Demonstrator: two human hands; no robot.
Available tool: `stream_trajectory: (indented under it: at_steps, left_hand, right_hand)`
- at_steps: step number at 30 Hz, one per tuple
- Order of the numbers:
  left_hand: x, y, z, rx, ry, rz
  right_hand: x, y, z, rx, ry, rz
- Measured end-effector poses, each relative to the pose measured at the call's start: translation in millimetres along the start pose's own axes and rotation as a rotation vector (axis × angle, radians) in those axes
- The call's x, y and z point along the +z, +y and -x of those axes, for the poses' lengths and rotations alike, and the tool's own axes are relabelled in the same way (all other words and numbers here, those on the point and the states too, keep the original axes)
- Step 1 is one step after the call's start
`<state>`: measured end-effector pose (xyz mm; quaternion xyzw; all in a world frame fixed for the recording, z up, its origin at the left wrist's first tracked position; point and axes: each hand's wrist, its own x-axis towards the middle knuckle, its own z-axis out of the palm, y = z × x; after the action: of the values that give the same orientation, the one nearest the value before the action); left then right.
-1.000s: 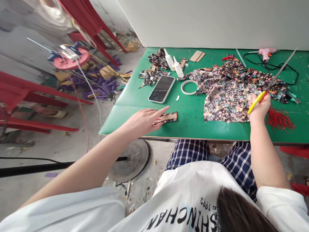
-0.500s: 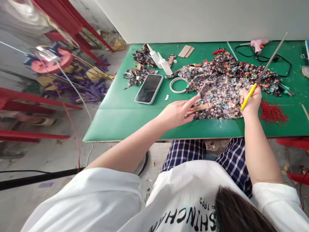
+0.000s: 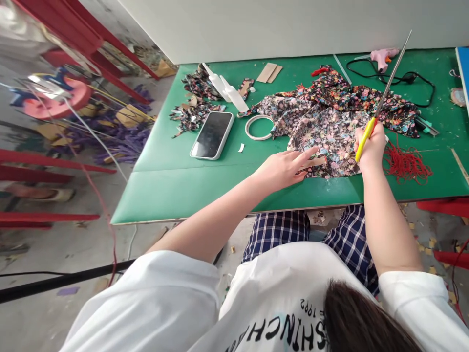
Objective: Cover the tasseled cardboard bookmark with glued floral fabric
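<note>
My left hand point(image 3: 284, 168) lies on the green table point(image 3: 176, 181) with its fingers stretched out. Its fingertips rest on a small fabric-covered card piece point(image 3: 315, 162) at the near edge of a large floral fabric point(image 3: 337, 127). My right hand point(image 3: 372, 146) is closed round the yellow handle of long scissors point(image 3: 386, 80). Their blades point up and away over the fabric. The heel of that hand sits on the fabric's right edge.
A phone point(image 3: 212, 135) lies face up to the left, beside a white tape ring point(image 3: 259, 128), two glue bottles point(image 3: 229, 90) and fabric scraps point(image 3: 190, 110). A red tassel point(image 3: 405, 164) lies right of my right hand. A pink glue gun point(image 3: 383, 55) with its cord sits at the back.
My left hand has slid the small card piece from the table's bare left part rightwards onto the edge of the floral fabric. My right hand kept hold of the scissors.
</note>
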<state>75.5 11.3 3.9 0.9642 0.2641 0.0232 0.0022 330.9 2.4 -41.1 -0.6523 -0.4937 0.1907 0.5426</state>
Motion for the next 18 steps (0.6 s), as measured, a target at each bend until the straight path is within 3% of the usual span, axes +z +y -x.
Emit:
stream_trajectory:
  at_steps: [3, 9, 12, 15, 18]
  left_hand:
    - [0.9, -1.0, 1.9, 0.0, -0.01, 0.002]
    - [1.1, -5.2, 8.0, -0.038, 0.016, 0.074]
    - [-0.3, -12.7, 16.8, -0.111, 0.083, 0.187]
    - [0.3, -22.9, 34.1, -0.275, 0.139, 0.272]
    - [5.9, -29.9, 52.7, -0.311, 0.111, 0.278]
  right_hand:
    - [0.8, -3.5, 1.9, 0.085, 0.116, -0.02]
    - [-0.3, -12.0, 4.7, 0.095, 0.11, 0.0]
    - [-1.8, -13.0, 4.5, 0.083, 0.101, 0.028]
    - [-2.8, -17.4, 5.5, 0.093, 0.046, 0.016]
    - [-3.0, -27.0, 10.4, 0.134, -0.114, -0.054]
